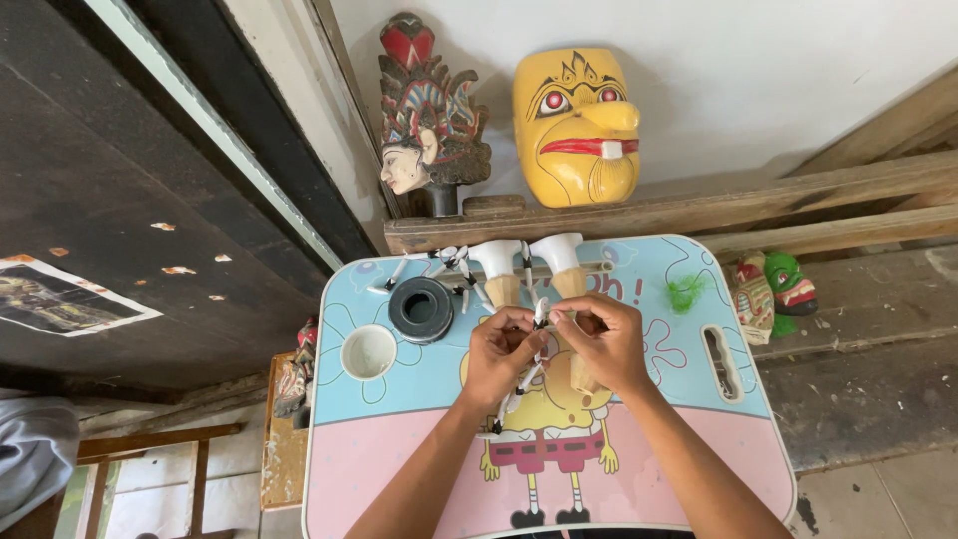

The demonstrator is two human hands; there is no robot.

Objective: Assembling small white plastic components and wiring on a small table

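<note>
A thin black-and-white beaded strand (526, 379) sits pinched between both hands above the middle of the small pastel blue-and-pink cartoon-printed tabletop (399, 459) — its lower end trails down toward the pink half. The left hand (499, 351) has its fingers closed on the strand at the upper part, and the right hand (607, 344) has its fingers nipped on the same strand just beside the left, the 2 hands nearly touching.

Just behind the hands stand 2 pale wooden carved pieces with white flared tops (534, 265), side by side, with more loose black-and-white bits (454, 265) scattered near them. To the left lie a black ring-shaped roll (420, 309) and a round white shallow cup (368, 351) (apart from each other). A tuft of green fibre (687, 291) lies on the blue part at the right.

Beyond the tabletop, on a wooden ledge (699, 205), rest a yellow carved mask with red eyes (577, 125) and a painted carved head with an ornate crown (424, 110).
</note>
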